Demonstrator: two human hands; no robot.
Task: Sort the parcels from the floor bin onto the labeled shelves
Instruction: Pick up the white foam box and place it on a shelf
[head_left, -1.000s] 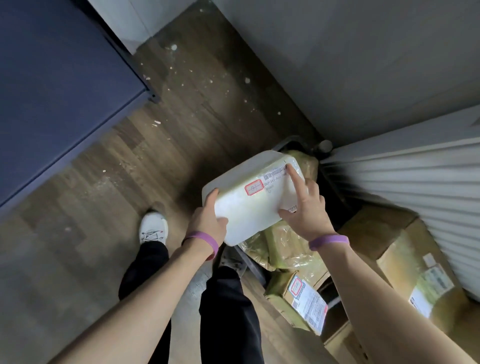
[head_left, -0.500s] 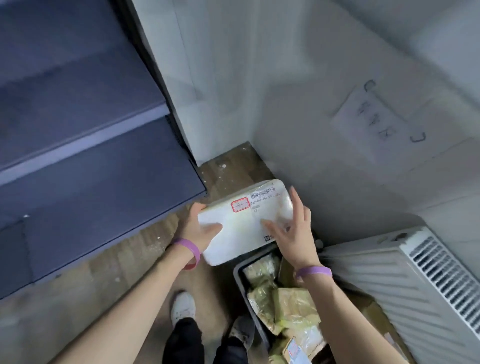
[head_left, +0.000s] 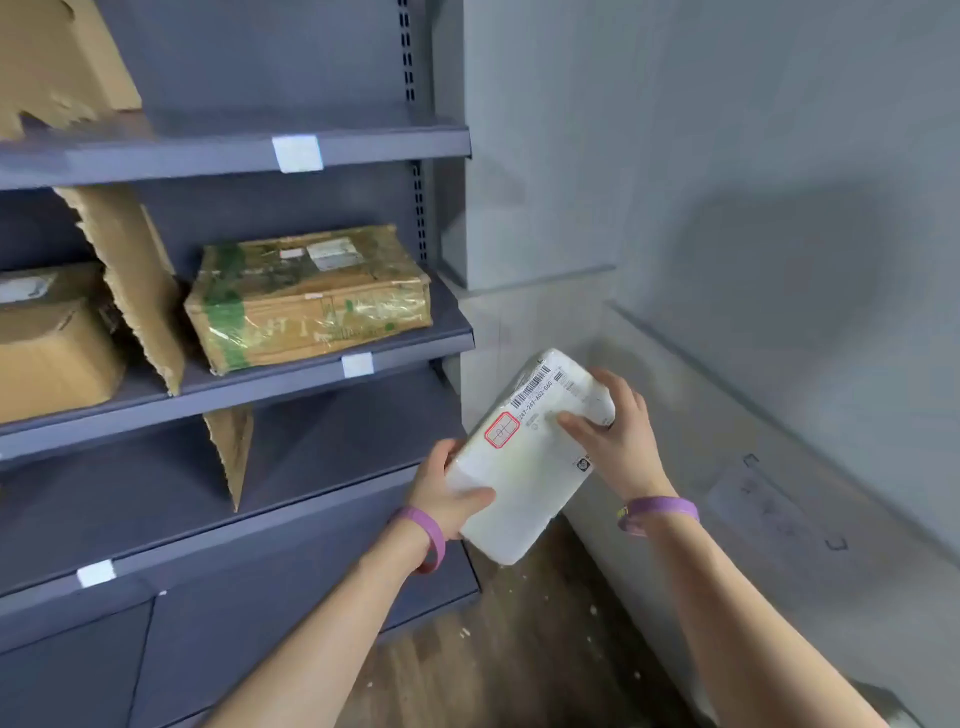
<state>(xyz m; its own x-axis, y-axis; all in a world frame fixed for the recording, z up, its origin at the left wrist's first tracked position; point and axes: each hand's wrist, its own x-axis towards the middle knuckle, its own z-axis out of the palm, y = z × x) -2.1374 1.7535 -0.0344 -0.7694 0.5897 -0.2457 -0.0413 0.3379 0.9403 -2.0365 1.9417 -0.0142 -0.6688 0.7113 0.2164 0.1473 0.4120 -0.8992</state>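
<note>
- The white parcel (head_left: 524, 457) is in the air, held in both hands. It hangs just off the right front corner of the lower shelf (head_left: 332, 467) of the grey shelving unit (head_left: 415, 218), above the wooden floor (head_left: 493, 649). It touches no shelf.
- It is tilted: the near end is low and to the left, the far end is raised toward the wall (head_left: 753, 208), and the label face is up.
- The left hand (head_left: 452, 493) grips the near left edge, with the thumb lying on the top face and the fingers tucked beneath.
- The right hand (head_left: 618, 441) holds the far right end, its fingers curled round the edge and its thumb across the top.
- The parcel is probably light. It rides on two edge grips without sagging or bowing, so it likely has a firm core inside.
- The wrap is glossy white film with rounded corners, so it probably slips under a loose pinch.
- The best hold is likely the present one, on opposite ends with a thumb on top. That leaves the red-bordered sticker (head_left: 502, 429) and the barcode label (head_left: 530, 387) uncovered for matching.
- White tags (head_left: 357, 365) sit on the front edges of the shelves. Their writing is too blurred to read.
- On the middle shelf, a taped brown parcel (head_left: 306, 296) lies near the right end. A torn cardboard divider (head_left: 140, 291) stands to its left, and a brown box (head_left: 52, 338) sits beyond that.
</note>
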